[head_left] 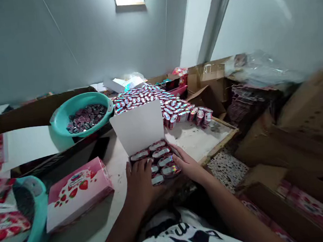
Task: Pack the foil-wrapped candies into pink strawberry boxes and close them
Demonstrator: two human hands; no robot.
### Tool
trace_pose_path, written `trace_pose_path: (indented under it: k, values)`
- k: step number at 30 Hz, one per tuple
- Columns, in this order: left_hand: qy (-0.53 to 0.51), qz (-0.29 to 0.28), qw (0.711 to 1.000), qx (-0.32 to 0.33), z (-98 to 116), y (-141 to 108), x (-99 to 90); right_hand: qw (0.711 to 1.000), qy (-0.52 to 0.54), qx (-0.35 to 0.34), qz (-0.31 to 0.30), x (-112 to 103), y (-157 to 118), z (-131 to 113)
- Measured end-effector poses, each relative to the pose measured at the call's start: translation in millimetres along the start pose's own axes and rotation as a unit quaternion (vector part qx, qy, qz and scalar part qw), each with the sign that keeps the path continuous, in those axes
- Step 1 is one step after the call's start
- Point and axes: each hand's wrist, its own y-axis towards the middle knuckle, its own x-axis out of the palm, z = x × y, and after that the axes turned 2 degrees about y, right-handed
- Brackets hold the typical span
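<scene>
A small carton [141, 128] stands at the table's front edge with its white lid raised. Inside it are several shiny, pink-and-silver wrapped packs [161, 152] in rows. My left hand [140, 180] is closed over the carton's left side, its fingertips resting on the packs. On the opposite side my right hand [188, 166] grips the carton's wall, thumb against the packs. Behind the lid spreads a large heap of similar wrapped packs [144, 94]. A closed pink-and-white carton with strawberry pictures [79, 191] lies left of my left hand.
A turquoise basin [61, 115] of small dark round pieces stands at the back left, another turquoise basin [40, 208] at front left. Open cardboard boxes [264, 193] with pink cartons sit low on the right. The table's wooden edge [223, 139] ends there; a wall rises behind.
</scene>
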Motion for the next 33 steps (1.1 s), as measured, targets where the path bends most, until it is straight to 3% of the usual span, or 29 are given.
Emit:
trace_pose_path:
  k: [6, 12, 17, 20, 25, 29, 31, 33]
  values:
    - [-0.018, 0.037, 0.999, -0.035, -7.2, -8.8, -4.9, 1.000, -0.024, 0.003, 0.004, 4.8, -18.3, -2.4]
    - [-0.202, 0.144, 0.967, -0.057, -34.0, -29.6, 26.0, 0.998, 0.054, 0.032, 0.017, 2.4, -22.9, 2.0]
    - [-0.389, 0.166, 0.905, -0.051, -60.4, -48.3, 56.5, 0.998, -0.023, 0.011, 0.053, -16.0, 2.0, 20.4]
    - [-0.382, 0.145, 0.912, -0.042, -63.4, -50.0, 63.2, 0.999, -0.037, 0.009, 0.028, -20.2, 27.0, 31.0]
    - [-0.270, 0.141, 0.952, 0.001, -55.8, -43.0, 57.6, 0.998, -0.054, -0.003, -0.031, -8.7, 52.4, 35.2]
    - [-0.244, 0.129, 0.959, 0.056, -54.1, -36.3, 40.3, 0.991, -0.128, 0.002, -0.048, 2.9, 56.4, 26.6]
    - [-0.270, 0.133, 0.953, 0.031, -58.3, -26.5, 29.0, 0.987, -0.149, -0.013, -0.053, 6.0, 55.6, 20.6]
    - [-0.302, 0.137, 0.943, -0.037, -65.7, -11.2, 21.6, 0.990, -0.130, -0.017, -0.045, 5.5, 54.0, 16.7]
